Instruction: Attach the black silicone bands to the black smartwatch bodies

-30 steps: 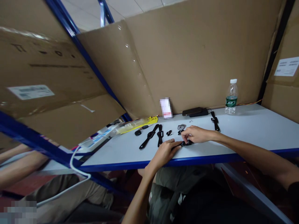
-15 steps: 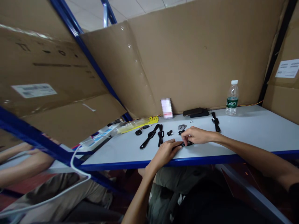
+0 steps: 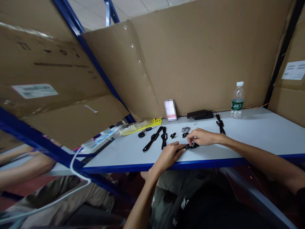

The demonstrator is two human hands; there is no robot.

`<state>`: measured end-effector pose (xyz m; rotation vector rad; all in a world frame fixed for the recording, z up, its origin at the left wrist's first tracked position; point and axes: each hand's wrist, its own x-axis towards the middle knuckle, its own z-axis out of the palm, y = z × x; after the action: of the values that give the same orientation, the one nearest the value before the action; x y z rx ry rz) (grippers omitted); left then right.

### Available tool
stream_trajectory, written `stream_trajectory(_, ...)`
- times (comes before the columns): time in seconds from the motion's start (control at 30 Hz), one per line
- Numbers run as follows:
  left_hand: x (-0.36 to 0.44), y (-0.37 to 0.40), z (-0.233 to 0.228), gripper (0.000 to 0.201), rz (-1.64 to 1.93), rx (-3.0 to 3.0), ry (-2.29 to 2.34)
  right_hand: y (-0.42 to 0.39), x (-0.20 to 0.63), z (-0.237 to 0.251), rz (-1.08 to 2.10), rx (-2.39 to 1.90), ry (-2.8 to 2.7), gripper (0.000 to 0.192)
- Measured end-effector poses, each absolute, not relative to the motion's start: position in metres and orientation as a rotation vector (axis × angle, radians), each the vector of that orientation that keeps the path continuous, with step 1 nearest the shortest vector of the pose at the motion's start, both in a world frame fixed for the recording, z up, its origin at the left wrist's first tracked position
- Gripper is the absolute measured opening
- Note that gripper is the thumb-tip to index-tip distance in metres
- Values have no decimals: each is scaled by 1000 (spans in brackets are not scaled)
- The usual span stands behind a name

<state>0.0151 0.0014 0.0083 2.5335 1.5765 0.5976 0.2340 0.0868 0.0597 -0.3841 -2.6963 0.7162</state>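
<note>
My left hand [image 3: 169,156] and my right hand [image 3: 201,137] meet over a small black watch [image 3: 191,146] lying near the front of the white table [image 3: 250,136]. The left fingers hold its strap end, and the right fingertips pinch the watch body. Just beyond the hands lie small black parts [image 3: 173,135] and a grey part [image 3: 185,129]. Two black watches with straps [image 3: 156,138] lie to the left.
A water bottle [image 3: 237,100] stands at the back right, near a black strap [image 3: 220,123] and a dark case [image 3: 199,114]. A yellow packet [image 3: 140,125] lies at the back left. Cardboard walls [image 3: 190,57] enclose the table. Another person's arm [image 3: 23,171] shows at the left.
Both hands stay on the black watch with only slight finger shifts. The view has drifted a little.
</note>
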Motion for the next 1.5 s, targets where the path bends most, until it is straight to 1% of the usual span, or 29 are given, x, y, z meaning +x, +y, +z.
stream_trajectory(0.17, 16, 0, 10, 32, 573, 2535, 1586, 84, 237, 64, 908, -365, -2689, 33)
stream_trajectory(0.2, 16, 0, 10, 32, 579, 2532, 1585, 85, 237, 64, 882, -403, -2700, 32)
stream_trajectory(0.33, 16, 1, 9, 33, 611, 2524, 1577, 86, 237, 61, 578, -543, -2721, 30)
stream_trajectory(0.4, 16, 1, 8, 33, 598, 2531, 1580, 84, 235, 60, 594, -473, -2709, 31)
stream_trajectory(0.47, 16, 1, 8, 32, 587, 2541, 1577, 82, 233, 61, 704, -378, -2710, 33)
stream_trajectory(0.53, 15, 1, 8, 32, 598, 2545, 1573, 80, 233, 62, 729, -401, -2729, 32)
stream_trajectory(0.63, 15, 1, 8, 33, 621, 2540, 1577, 81, 235, 63, 522, -594, -2746, 29)
stream_trajectory(0.7, 15, 1, 8, 34, 621, 2544, 1577, 82, 235, 61, 443, -616, -2735, 30)
stream_trajectory(0.87, 17, 0, 10, 32, 591, 2553, 1575, 84, 233, 59, 631, -383, -2743, 33)
stream_trajectory(1.03, 17, 0, 9, 33, 635, 2522, 1582, 85, 236, 60, 449, -545, -2761, 29)
stream_trajectory(1.1, 16, 1, 8, 33, 627, 2525, 1587, 83, 236, 60, 379, -543, -2766, 26)
stream_trajectory(1.23, 16, 1, 8, 32, 607, 2546, 1585, 78, 233, 55, 342, -536, -2790, 9)
stream_trajectory(1.27, 16, 1, 8, 32, 609, 2546, 1580, 78, 233, 53, 330, -584, -2808, 11)
stream_trajectory(1.37, 16, 0, 9, 33, 611, 2536, 1573, 78, 234, 48, 268, -741, -2858, 24)
stream_trajectory(1.5, 16, 1, 9, 34, 587, 2528, 1584, 77, 235, 46, 246, -782, -2886, 22)
